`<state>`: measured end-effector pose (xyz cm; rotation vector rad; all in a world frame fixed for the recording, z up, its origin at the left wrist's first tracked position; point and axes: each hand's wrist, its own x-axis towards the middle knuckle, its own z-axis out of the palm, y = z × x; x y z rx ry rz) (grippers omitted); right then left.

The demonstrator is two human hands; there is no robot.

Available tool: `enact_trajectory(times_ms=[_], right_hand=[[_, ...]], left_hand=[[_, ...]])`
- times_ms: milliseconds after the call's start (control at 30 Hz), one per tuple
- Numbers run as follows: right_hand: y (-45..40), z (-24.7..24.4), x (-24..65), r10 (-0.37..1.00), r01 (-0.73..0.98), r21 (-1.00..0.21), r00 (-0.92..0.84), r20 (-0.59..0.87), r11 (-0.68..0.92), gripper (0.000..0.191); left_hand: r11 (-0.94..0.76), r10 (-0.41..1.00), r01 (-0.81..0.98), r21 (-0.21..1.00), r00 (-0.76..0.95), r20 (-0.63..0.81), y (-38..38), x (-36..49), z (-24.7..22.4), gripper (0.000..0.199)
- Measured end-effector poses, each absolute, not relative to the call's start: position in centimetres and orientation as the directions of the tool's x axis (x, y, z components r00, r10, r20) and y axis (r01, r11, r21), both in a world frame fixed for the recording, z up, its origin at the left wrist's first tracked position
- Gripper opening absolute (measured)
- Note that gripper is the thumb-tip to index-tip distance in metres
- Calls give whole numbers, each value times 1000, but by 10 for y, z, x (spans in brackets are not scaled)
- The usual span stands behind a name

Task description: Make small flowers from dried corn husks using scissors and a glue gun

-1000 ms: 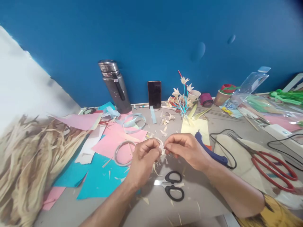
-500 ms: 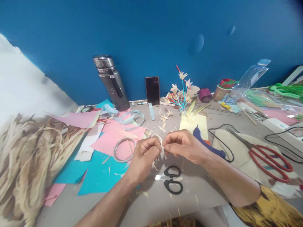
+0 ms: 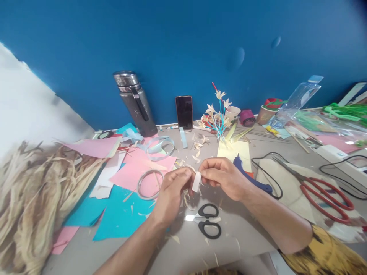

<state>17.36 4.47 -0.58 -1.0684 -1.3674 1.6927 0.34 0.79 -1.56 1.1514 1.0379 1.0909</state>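
Observation:
A small pale strip [image 3: 196,182] stands between my two hands over the table; whether it is paper or husk I cannot tell. My right hand [image 3: 219,175] pinches its upper end between thumb and fingertips. Close beside it on the left, my left hand [image 3: 176,187] has thumb and fingers pressed together; what they hold, if anything, is hidden. Thin shreds [image 3: 187,200] hang or lie beneath the fingers. Just below the hands lie black-handled scissors [image 3: 210,221]. A roll of tape [image 3: 150,184] rests left of my left hand, and a blue glue gun [image 3: 252,177] is behind my right forearm.
Dried husks [image 3: 37,206] pile up at left, beside blue sheets [image 3: 123,214] and pink paper [image 3: 143,164]. Along the wall stand a flask [image 3: 134,105], a phone [image 3: 184,112] and husk flowers [image 3: 220,114] on blue stems. Red-handled shears [image 3: 327,198] lie at right.
The pale strip, mostly hidden between the fingertips before, now shows upright between the hands. My fingertips have parted slightly, and the view has tilted a little.

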Motion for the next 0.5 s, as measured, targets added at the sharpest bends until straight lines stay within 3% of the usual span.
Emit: enact_trajectory(times_ms=[167, 300, 500], right_hand=[[48, -9, 173, 928, -135, -967, -337, -160, -216, 15], [50, -12, 173, 939, -185, -957, -303, -162, -225, 16], [48, -11, 171, 953, -130, -973, -263, -152, -192, 18]], left_hand=[[96, 995, -97, 991, 5, -96, 10, 2, -17, 27], [122, 992, -193, 974, 59, -112, 8, 3, -15, 25], [38, 998, -93, 995, 43, -34, 4, 4, -10, 16]])
